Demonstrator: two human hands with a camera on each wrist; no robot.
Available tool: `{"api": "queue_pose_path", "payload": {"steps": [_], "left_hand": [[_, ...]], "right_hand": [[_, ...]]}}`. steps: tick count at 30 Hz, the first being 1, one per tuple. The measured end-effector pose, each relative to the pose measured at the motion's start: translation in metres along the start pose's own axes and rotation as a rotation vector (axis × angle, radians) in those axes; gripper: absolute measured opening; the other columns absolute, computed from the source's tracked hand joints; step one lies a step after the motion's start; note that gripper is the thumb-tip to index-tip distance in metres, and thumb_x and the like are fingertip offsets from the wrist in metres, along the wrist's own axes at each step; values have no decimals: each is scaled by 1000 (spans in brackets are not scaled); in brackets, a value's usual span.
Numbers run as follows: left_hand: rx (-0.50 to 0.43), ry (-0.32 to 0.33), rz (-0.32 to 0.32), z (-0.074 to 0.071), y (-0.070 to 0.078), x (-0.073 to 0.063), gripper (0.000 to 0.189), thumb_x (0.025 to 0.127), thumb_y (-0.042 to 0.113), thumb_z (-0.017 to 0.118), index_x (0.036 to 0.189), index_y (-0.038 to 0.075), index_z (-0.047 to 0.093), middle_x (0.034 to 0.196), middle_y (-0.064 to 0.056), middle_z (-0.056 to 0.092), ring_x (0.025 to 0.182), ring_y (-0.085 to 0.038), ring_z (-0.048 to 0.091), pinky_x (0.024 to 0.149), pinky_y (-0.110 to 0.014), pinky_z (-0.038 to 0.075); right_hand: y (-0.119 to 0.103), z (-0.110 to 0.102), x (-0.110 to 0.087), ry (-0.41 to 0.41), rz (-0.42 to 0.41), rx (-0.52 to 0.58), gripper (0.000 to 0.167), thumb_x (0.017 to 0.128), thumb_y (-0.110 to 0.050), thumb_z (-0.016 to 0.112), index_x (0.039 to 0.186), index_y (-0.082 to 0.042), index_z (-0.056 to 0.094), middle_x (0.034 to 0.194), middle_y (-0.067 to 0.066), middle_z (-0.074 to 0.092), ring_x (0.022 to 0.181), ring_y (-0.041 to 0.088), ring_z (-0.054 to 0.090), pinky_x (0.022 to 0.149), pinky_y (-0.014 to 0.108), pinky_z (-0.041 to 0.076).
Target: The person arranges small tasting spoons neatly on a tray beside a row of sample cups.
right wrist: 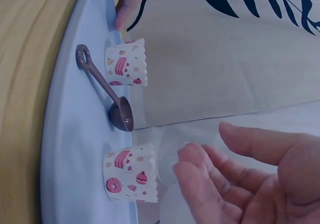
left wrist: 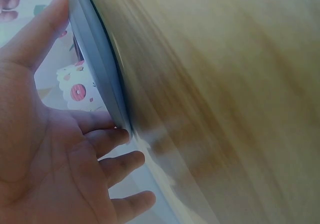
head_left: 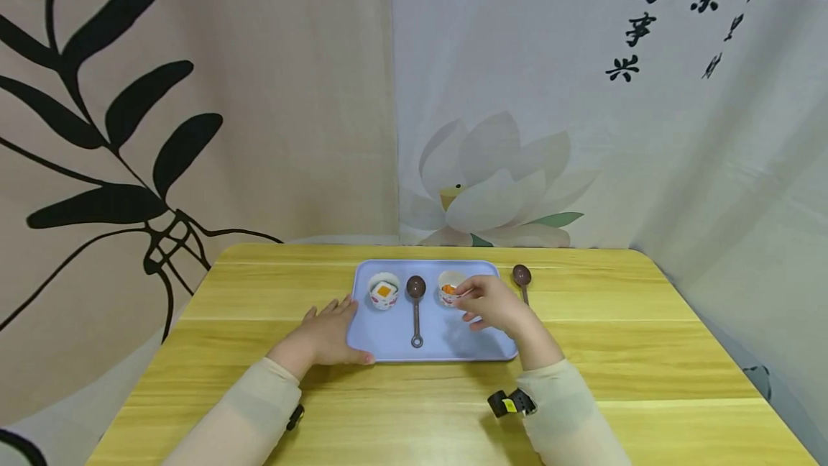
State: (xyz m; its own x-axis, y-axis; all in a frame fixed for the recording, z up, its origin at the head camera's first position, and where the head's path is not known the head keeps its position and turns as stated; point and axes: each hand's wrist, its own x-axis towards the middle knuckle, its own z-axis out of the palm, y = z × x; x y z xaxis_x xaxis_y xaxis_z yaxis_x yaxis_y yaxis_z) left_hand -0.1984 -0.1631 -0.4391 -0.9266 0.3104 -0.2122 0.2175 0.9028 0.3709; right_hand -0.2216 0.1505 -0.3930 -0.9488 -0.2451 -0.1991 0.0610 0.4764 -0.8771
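A pale blue tray [head_left: 388,340] lies on the table. My left hand [head_left: 330,335] rests against its left edge, thumb at the near corner; in the left wrist view its fingers are spread along the rim. On the tray stand a left paper cup [head_left: 384,296] with something white and orange in it, and a right paper cup [right wrist: 131,176] with orange pieces. Between them lies a brown measuring spoon [head_left: 416,308]. Beside the right cup hovers my right hand [head_left: 494,304], fingers loosely bent. The right wrist view shows a gap between thumb and fingers, with nothing held.
Another brown spoon [head_left: 522,279] lies on the wooden table [head_left: 647,351] just right of the tray, its handle partly hidden by the right arm. Printed curtains [head_left: 310,92] hang behind the table's far edge. A black device [head_left: 511,403] sits at the right wrist.
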Motion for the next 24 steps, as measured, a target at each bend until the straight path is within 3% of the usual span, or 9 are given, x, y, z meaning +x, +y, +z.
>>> {"api": "queue_pose_path", "payload": {"steps": [9,15,24], "left_hand": [[-4,3,1,0,0,-1,118,73,63,80,152,-8,30,161,-24,26,146,-48,22,115,-69,12],[-5,3,2,-1,1,-2,118,72,64,80,152,-8,31,160,-24,26,147,-48,22,115,-69,12],[-5,8,4,0,0,-1,119,72,64,80,152,-8,31,160,-24,26,146,-48,23,115,-70,12]], "right_hand": [[1,-14,-4,32,10,-7,26,95,-8,67,118,4,63,103,19,68,83,30,70,68,38,61],[5,-26,-6,77,-23,12,30,96,-10,67,121,7,62,102,18,67,86,36,70,71,38,61],[16,-47,-4,151,-4,36,30,101,-14,60,125,4,60,117,20,66,98,34,67,77,35,60]]}}
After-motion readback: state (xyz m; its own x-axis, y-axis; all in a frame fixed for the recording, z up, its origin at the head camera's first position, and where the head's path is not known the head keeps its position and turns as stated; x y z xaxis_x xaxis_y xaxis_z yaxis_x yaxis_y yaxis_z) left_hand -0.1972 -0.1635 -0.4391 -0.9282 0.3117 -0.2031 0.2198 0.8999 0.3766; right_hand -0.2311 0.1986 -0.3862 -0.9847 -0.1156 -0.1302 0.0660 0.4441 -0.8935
